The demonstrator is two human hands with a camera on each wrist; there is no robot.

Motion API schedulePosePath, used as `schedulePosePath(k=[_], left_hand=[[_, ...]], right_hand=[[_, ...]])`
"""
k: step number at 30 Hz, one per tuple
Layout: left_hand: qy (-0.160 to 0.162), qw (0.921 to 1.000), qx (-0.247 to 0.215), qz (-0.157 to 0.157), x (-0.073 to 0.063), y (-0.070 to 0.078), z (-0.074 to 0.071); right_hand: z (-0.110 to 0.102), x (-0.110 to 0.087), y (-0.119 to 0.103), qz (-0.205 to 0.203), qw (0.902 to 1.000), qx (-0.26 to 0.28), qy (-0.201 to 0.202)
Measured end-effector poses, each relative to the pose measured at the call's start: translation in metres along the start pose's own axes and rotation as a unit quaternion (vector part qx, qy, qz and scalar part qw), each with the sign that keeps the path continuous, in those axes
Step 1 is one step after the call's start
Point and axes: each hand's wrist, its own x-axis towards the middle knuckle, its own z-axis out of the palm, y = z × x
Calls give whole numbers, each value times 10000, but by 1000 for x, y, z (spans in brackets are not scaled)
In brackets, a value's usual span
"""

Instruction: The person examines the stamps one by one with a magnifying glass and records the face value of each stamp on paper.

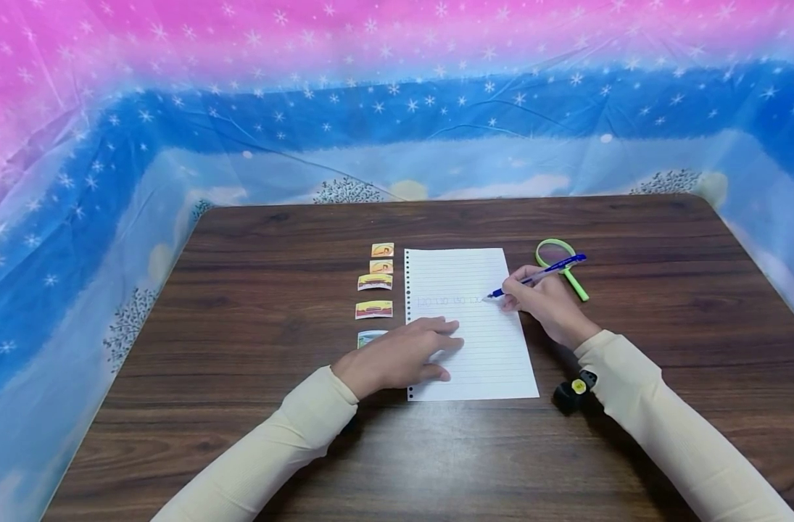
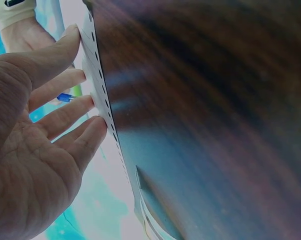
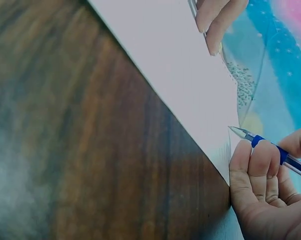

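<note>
While flat left fingers [image 1: 445, 341] press the white lined sheet [image 1: 468, 319], right fingers [image 1: 515, 286] pinch a blue pen [image 1: 536, 275].

I see open counter [image 1: 273, 239] on the far left and along the back edge — room for hands to pass there. Left of the lined sheet [image 1: 465, 283] a column of small cards [image 1: 374, 282] lies close to its punched edge, narrowing that side. Right of the sheet, the green magnifier [image 1: 562, 264] and a small black-and-yellow object [image 1: 571, 392] near the front stand in the way — the gap between them is taken by my right hand [image 1: 545, 304].
</note>
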Motion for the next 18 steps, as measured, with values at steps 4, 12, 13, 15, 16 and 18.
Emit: schedulePosePath(k=[4,12,13,15,16,18], left_hand=[[-1,10000,1,20,0,0,0],[-39,10000,-4,0,0,1,-1],[-42,10000,-6,0,0,1,-1],[-49,10000,-7,-1,1,1,-1],[-51,10000,-8,-5,1,1,-1],[-48,10000,-5,-4,1,1,-1]], right_hand=[[0,-1,-1,62,9999,76,59],[3,-1,-1,86,9997,198,142],[3,-1,-1,69,9997,198,134],[3,-2,-1,64,9997,203,131],[3,-1,-1,52,9997,195,133],[2,-1,1,33,9998,156,131]])
